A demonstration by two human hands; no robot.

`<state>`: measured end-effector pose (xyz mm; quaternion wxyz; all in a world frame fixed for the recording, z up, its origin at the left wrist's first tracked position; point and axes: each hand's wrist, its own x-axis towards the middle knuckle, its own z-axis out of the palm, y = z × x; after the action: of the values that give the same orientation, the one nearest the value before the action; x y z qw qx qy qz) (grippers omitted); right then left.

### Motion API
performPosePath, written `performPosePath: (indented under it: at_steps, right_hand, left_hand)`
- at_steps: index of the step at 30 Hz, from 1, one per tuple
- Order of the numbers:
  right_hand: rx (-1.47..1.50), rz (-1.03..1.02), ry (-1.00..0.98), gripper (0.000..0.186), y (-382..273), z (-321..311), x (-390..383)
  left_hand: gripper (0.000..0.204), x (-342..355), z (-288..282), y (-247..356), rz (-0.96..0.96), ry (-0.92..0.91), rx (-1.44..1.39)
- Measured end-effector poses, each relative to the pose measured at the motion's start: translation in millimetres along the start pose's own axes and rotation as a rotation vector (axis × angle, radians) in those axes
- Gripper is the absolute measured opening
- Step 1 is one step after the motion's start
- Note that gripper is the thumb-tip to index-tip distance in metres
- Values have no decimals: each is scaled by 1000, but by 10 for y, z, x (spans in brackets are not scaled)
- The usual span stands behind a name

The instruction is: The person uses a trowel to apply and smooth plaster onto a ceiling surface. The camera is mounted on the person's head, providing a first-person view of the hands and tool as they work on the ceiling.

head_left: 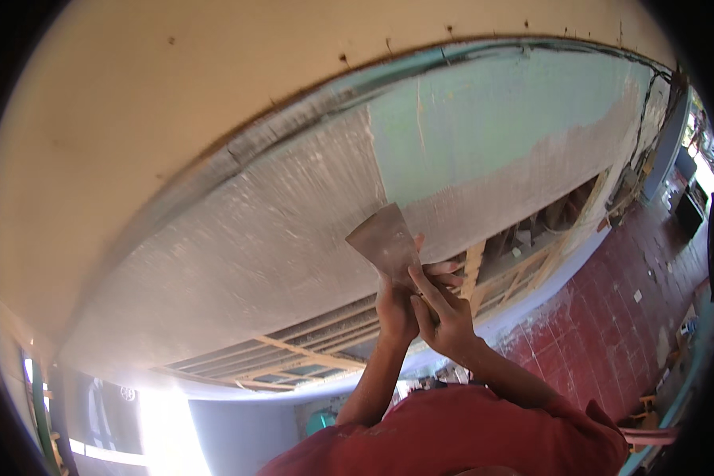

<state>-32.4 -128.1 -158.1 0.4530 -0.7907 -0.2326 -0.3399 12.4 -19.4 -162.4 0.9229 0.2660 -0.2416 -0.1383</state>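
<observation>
A wide metal scraper (382,236), coated in pale dust, is raised at the middle of the view, its broad edge at the boundary between scraped, streaky grey ceiling (238,254) and turquoise paint (500,119). My left hand (397,313) grips the scraper from the left, around its lower part. My right hand (444,313) holds it from the right, with the index finger along the blade and other fingers partly spread; the handle is mostly hidden by both hands.
A beige board (135,95) with protruding nails borders the ceiling. Openings show wooden battens (309,353). Below lie red floor tiles (579,325), with scattered objects along the right. A bright opening (166,428) glares at lower left, beside a green upright (40,412).
</observation>
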Motion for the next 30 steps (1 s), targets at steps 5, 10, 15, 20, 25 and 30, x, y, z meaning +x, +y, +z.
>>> performPosePath:
  at_steps: [5,10,15,20,25,30]
  right_hand:
    - [-93,10,37,50,307,191,-289]
    - [-136,89,-114,48,251,157,-359]
    - [-86,61,-55,48,101,51,-24]
    - [5,60,15,48,-32,2,41]
    - [-30,95,-13,47,14,-8,-111]
    - [-7,124,-7,48,6,34,-116]
  left_hand:
    - [73,-162,-326,-294,-37,55,-199]
    - [64,-161,-337,-393,-7,87,-218]
    - [59,84,-55,-191,15,21,-153]
    - [55,109,52,-160,26,-10,-169]
    - [53,15,98,-213,10,92,-147]
    - [55,27,43,-217,46,68,-131]
